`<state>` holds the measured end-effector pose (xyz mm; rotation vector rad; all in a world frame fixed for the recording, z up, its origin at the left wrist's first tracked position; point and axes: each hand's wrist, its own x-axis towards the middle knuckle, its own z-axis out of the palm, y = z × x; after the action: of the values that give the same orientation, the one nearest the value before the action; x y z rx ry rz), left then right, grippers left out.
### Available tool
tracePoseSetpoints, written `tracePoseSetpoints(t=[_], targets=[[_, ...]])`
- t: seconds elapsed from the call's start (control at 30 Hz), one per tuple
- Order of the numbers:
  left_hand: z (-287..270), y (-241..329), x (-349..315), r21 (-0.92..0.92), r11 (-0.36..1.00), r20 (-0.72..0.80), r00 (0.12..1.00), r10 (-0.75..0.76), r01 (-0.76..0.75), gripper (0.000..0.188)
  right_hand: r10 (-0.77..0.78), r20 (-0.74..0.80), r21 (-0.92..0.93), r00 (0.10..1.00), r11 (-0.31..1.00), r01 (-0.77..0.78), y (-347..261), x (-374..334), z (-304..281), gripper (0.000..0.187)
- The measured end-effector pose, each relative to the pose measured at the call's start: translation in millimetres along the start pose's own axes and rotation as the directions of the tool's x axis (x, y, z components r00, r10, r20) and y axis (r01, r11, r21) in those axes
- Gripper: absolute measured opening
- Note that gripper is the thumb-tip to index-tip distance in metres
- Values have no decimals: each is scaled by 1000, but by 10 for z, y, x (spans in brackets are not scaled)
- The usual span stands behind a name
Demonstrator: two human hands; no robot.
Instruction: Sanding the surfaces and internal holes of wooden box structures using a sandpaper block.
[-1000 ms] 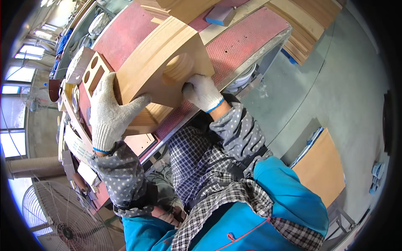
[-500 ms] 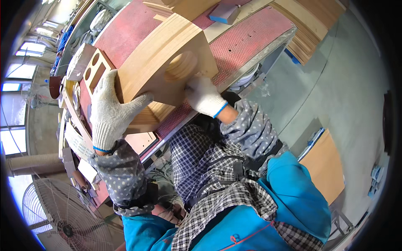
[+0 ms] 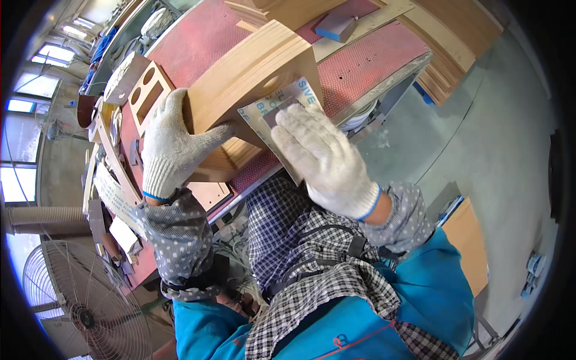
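Observation:
A thick, curved light-wood piece (image 3: pixel 240 75) with a round hole in its face stands tilted on the red mesh-covered bench. My left hand (image 3: pixel 174 141), in a white knitted glove, grips its left end, thumb toward me and fingers behind the edge. In my gloved right hand (image 3: pixel 327 159) is a sheet of sandpaper (image 3: pixel 258 117) with a pale printed backing, its fingers laid along the sheet. The sheet is in front of the piece's near face and covers much of the hole; whether it touches the wood is hard to tell. Another wooden part (image 3: pixel 231 157) sits beneath.
Left of the piece lie a small wooden frame with round holes (image 3: pixel 148 95) and assorted scraps. A blue-and-grey block (image 3: pixel 337 27) rests at the back, near stacked boards (image 3: pixel 441 66). A caged fan (image 3: pixel 87 312) stands at lower left. The bench edge (image 3: pixel 390 90) runs along the right.
My right hand has come away from the hole toward me and right, and the sandpaper sheet now shows in it. My left hand keeps its grip; the view has shifted slightly.

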<state>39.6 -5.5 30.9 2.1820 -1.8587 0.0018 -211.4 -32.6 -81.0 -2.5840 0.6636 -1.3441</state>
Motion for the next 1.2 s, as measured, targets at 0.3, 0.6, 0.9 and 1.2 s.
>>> tracePoseSetpoints(t=[0.3, 0.6, 0.9, 1.2], targets=[[-57, 66, -4, -38, 997, 32, 998, -59, 60, 88, -152, 91, -321, 984, 931, 173, 321, 318, 361, 43], [-43, 35, -16, 11, 1000, 20, 1000, -23, 22, 88, 139, 533, -132, 835, 988, -80, 361, 637, 272, 29], [-35, 73, 6, 14, 999, 26, 999, -37, 37, 89, 478, -16, 609, 878, 701, -370, 399, 578, 639, 18], [22, -18, -8, 22, 1000, -5, 1000, 3, -2, 83, -7, 527, -321, 850, 924, 207, 313, 814, 162, 17]])
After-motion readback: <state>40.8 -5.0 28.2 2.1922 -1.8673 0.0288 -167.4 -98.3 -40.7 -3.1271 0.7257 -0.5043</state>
